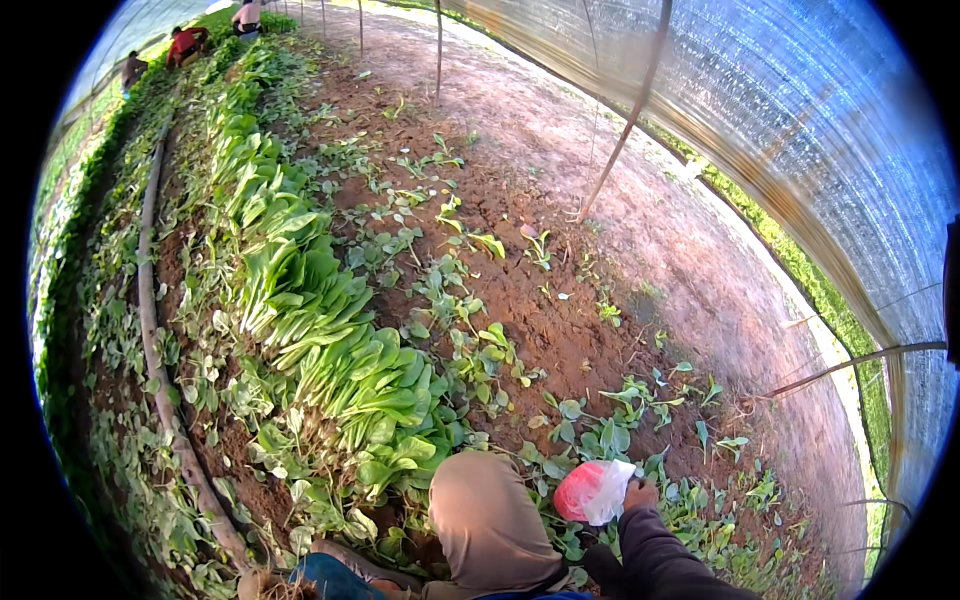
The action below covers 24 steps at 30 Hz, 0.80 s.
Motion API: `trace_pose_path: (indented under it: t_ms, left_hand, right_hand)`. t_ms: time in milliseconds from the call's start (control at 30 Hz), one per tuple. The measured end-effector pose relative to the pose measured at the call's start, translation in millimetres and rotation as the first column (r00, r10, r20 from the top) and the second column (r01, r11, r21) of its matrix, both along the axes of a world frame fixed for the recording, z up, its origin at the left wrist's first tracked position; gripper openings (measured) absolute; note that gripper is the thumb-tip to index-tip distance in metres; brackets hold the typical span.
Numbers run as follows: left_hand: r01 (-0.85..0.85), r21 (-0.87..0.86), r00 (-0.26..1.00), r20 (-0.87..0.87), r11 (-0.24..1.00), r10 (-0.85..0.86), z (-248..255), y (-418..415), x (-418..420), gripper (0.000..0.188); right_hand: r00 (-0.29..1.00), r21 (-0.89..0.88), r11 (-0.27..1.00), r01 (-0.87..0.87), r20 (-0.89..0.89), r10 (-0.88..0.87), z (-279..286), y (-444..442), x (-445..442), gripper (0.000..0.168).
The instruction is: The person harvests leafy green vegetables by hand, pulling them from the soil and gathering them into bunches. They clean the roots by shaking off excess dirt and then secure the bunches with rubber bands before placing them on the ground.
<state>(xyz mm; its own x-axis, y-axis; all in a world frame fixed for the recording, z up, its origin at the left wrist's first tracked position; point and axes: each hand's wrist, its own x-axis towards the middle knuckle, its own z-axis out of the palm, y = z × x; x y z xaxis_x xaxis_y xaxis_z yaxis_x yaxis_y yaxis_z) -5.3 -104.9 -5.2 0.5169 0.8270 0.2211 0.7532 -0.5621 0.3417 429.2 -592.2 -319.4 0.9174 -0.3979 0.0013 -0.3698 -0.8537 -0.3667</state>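
My right hand, at the end of a dark sleeve, grips the white gathered edge of a plastic bag. Beside it, against the white plastic, a rounded red-pink part rests over the low leaves. My left hand is partly cut off at the bottom edge, close to a clump of dry roots or stalks; whether it grips them is unclear. Ahead of my bent knee, a long row of cut leafy greens lies on the bed, leaves overlapping and pale stems towards the left.
A long pole lies along the bed at left. Slanting posts stand at the right, by plastic sheeting. Small plants and loose leaves dot the brown soil. Several people crouch at the far upper left.
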Motion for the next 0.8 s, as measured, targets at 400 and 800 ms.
trace_pose_path:
  t_ms: [400, 800]
  left_hand:
    - [0.089, 0.082, 0.989, 0.113, 0.993, -0.098, 17.3, -4.3, 13.9, 0.093]
    - [0.074, 0.122, 0.991, 0.102, 0.99, -0.087, 22.1, -11.9, 14.6, 0.092]
  right_hand:
    - [0.881, 0.14, 0.894, -0.426, -0.161, 0.445, 2.2, 142.1, 29.7, 0.025]
    - [0.769, 0.223, 0.783, -0.581, -0.164, 0.618, 31.5, 241.5, 60.9, 0.026]
